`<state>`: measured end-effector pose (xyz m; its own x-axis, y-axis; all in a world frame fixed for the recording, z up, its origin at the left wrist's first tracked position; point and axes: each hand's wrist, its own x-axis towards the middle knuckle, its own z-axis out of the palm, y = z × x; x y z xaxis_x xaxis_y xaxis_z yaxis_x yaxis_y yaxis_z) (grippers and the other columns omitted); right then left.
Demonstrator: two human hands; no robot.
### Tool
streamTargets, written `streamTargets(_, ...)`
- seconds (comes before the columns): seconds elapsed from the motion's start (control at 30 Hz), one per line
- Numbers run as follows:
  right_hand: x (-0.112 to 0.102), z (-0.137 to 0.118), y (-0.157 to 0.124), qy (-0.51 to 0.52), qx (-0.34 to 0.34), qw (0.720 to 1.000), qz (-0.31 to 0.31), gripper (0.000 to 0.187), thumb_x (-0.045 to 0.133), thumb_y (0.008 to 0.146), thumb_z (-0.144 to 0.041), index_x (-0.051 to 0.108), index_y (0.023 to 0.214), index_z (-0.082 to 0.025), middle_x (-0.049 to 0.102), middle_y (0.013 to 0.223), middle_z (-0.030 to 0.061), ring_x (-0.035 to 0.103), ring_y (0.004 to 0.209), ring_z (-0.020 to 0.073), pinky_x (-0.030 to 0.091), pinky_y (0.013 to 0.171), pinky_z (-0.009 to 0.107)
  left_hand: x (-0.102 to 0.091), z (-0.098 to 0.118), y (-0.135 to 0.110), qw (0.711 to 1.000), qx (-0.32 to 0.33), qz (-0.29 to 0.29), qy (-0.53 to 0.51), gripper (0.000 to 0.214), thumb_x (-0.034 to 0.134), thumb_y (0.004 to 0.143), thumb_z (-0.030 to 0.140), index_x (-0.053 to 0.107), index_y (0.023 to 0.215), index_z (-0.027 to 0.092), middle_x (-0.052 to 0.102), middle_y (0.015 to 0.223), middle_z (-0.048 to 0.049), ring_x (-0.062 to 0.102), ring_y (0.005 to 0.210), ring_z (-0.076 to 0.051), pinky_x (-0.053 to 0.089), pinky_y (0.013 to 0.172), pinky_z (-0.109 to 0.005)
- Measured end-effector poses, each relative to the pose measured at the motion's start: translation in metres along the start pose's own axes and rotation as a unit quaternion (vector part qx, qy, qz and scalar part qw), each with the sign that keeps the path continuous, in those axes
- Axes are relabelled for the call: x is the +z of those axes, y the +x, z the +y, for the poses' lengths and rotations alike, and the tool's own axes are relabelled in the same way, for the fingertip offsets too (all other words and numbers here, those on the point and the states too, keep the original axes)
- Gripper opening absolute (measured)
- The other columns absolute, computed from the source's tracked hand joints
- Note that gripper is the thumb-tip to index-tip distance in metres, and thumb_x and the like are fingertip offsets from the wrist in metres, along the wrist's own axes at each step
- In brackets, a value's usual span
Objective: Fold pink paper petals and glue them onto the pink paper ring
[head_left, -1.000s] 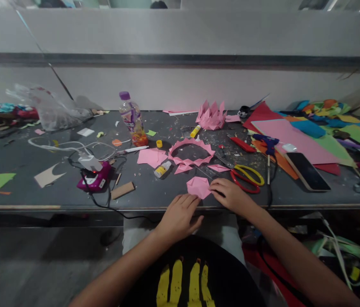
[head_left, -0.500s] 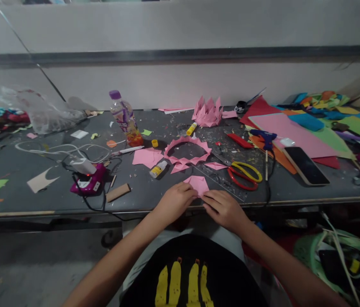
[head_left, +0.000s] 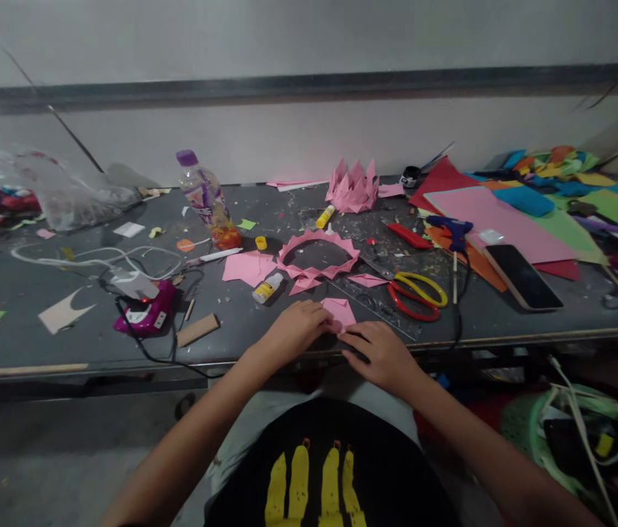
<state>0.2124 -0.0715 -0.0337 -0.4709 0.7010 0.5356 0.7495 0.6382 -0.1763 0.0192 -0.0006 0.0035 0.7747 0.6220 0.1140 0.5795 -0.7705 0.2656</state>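
A partly folded piece of pink paper (head_left: 340,312) lies at the table's front edge, between my hands. My left hand (head_left: 304,323) closes on its left side, fingertips pressed to the paper. On the lower right, my right hand (head_left: 375,350) pinches the paper's near edge, its other fingers loosely bent. Just beyond sits a zigzag ring of folded pink paper (head_left: 351,252), with a small folded pink piece (head_left: 368,280) to its right. Scissors (head_left: 417,293) with yellow and red handles lie right of my hands. A small glue bottle (head_left: 268,288) rests to the left.
A pink paper lotus (head_left: 352,189) stands near the wall. To the left are a drink bottle (head_left: 210,201) and a purple power socket (head_left: 149,311) with cables. A glue gun (head_left: 454,233), a phone (head_left: 525,277) and coloured sheets (head_left: 506,223) lie on the right.
The view has shifted slightly. My hands stay at the same pink paper, with the fingers a little repositioned along its near edge.
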Motion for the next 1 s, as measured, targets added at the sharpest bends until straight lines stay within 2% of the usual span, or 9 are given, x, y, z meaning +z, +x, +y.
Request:
streamTargets(0.17,-0.002,-0.002,0.001,-0.002,0.017,1.000,-0.014,0.027,0.052,0.085,-0.024,0.062,0.108,-0.016,0.067,0.099,0.0104,0.060,0.089,0.0221,0.047,0.077,0.038,0.003,-0.007,0.008,0.996,-0.042,0.036,-0.073,0.007,0.064,0.081,0.018,0.063,0.087,0.015,0.067,0.082,-0.0025,0.060,0.079,-0.017,0.042,0.071,-0.027)
streamTargets(0.27,-0.002,-0.002,0.001,-0.006,0.018,1.000,-0.021,0.027,0.051,0.086,-0.024,0.063,0.108,-0.016,0.066,0.099,0.0106,0.059,0.089,0.0224,0.047,0.077,0.038,0.005,-0.009,0.010,0.992,-0.032,0.049,-0.110,0.005,0.066,0.080,0.018,0.063,0.083,0.016,0.065,0.077,-0.0012,0.059,0.073,-0.015,0.041,0.067,-0.025)
streamTargets(0.4,-0.001,-0.002,0.000,-0.008,0.009,1.000,-0.016,0.026,0.050,0.086,-0.024,0.063,0.107,-0.015,0.066,0.099,0.0107,0.059,0.089,0.0221,0.047,0.077,0.038,0.006,-0.010,0.008,0.988,-0.014,0.065,-0.141,0.003,0.065,0.080,0.018,0.064,0.081,0.016,0.063,0.076,-0.0012,0.058,0.074,-0.015,0.042,0.068,-0.025)
streamTargets(0.57,0.000,-0.003,-0.001,-0.013,0.004,1.000,-0.003,0.025,0.049,0.086,-0.023,0.064,0.104,-0.015,0.066,0.099,0.0112,0.059,0.089,0.0226,0.048,0.077,0.039,0.007,-0.009,0.006,0.981,-0.026,0.087,-0.169,0.005,0.060,0.082,0.012,0.063,0.083,0.015,0.064,0.081,-0.0024,0.059,0.078,-0.014,0.045,0.073,-0.025)
streamTargets(0.63,0.000,-0.006,-0.001,-0.017,0.016,1.000,-0.013,0.026,0.049,0.086,-0.023,0.063,0.106,-0.015,0.066,0.099,0.0115,0.059,0.089,0.0234,0.048,0.078,0.040,0.007,-0.006,0.006,0.984,-0.036,0.089,-0.153,0.005,0.059,0.083,0.012,0.063,0.085,0.014,0.064,0.083,-0.0031,0.060,0.080,-0.014,0.046,0.074,-0.026)
streamTargets(0.73,-0.001,-0.009,-0.001,-0.022,0.042,0.998,-0.035,0.027,0.050,0.084,-0.023,0.062,0.108,-0.016,0.065,0.101,0.0119,0.059,0.092,0.0247,0.047,0.080,0.041,0.007,0.003,0.000,0.994,-0.041,0.080,-0.065,0.011,0.055,0.085,0.013,0.064,0.091,0.014,0.064,0.090,-0.0058,0.059,0.087,-0.018,0.047,0.078,-0.031)
streamTargets(0.83,-0.001,-0.013,-0.001,-0.023,0.058,0.997,-0.043,0.028,0.051,0.083,-0.022,0.062,0.108,-0.017,0.064,0.103,0.0124,0.058,0.094,0.0252,0.047,0.082,0.042,0.011,0.016,-0.014,0.997,-0.006,0.071,0.033,0.022,0.049,0.087,0.011,0.062,0.104,0.014,0.065,0.101,-0.0087,0.059,0.095,-0.021,0.047,0.082,-0.035)
streamTargets(1.0,-0.002,-0.017,0.000,-0.035,0.059,0.997,-0.048,0.028,0.050,0.083,-0.021,0.061,0.108,-0.014,0.064,0.104,0.0135,0.058,0.095,0.0252,0.047,0.083,0.042,0.023,0.027,-0.040,0.994,0.022,0.093,0.058,0.033,0.042,0.091,0.023,0.053,0.120,0.011,0.059,0.123,-0.0122,0.053,0.114,-0.021,0.042,0.096,-0.036)
